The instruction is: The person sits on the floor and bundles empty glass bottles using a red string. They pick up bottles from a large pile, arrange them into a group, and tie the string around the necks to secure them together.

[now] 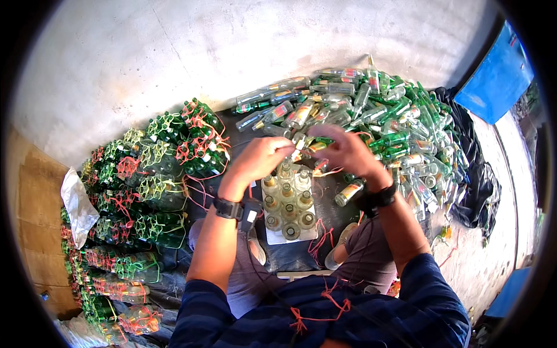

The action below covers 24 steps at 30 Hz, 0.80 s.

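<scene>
Before me a cluster of clear glass bottles (288, 210) stands upright, necks up, on a white board (283, 238) between my feet. My left hand (265, 157) is above the far left of the cluster, thumb and forefinger pinched on red plastic twine (308, 152). The twine runs across to my right hand (343, 147), whose curled fingers are blurred by motion and appear to grip it. A loose end of twine hangs below the right hand. Both hands partly hide the farthest bottles.
A large heap of loose green and clear bottles (391, 126) lies at the far right. Bundles of bottles tied with red and yellow-green twine (159, 187) stand in rows at left. Loose red twine (321, 243) lies by my right foot. A blue panel (496, 74) leans at right.
</scene>
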{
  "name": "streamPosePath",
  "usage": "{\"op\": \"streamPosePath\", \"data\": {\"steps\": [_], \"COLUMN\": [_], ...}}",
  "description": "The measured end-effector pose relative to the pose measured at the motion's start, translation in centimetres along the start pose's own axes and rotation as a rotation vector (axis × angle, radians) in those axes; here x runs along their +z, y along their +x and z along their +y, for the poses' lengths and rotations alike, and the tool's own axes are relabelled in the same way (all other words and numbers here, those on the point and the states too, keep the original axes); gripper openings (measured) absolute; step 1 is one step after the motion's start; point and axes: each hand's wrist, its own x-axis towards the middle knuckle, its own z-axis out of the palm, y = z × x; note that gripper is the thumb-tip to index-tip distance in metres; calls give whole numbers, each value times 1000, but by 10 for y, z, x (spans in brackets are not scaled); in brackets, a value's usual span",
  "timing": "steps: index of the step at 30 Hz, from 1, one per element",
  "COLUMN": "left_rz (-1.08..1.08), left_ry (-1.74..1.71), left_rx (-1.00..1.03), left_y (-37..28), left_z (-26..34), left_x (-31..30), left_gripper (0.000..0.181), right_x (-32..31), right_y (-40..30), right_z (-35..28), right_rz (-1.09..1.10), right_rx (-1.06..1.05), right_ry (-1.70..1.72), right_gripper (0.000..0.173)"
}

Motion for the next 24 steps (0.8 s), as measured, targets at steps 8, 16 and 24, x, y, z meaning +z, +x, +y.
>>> {"op": "streamPosePath", "data": {"steps": [8, 16, 24], "left_rz": [-25, 4, 81], "left_ry": [24, -17, 29], "left_rx": [-81, -155, -241], "left_y": [8, 1, -18], "left_z": [-3, -22, -43], "left_x": [20, -7, -45], "left_gripper": [25, 24, 30], "right_x": [6, -89, -220], "right_y": [4, -2, -52], "right_z": [39, 78, 150], "right_rz": [-257, 396, 711], "right_rx": [280, 39, 532], "right_ry": [24, -703, -955], "right_gripper": [23, 26, 33]}}
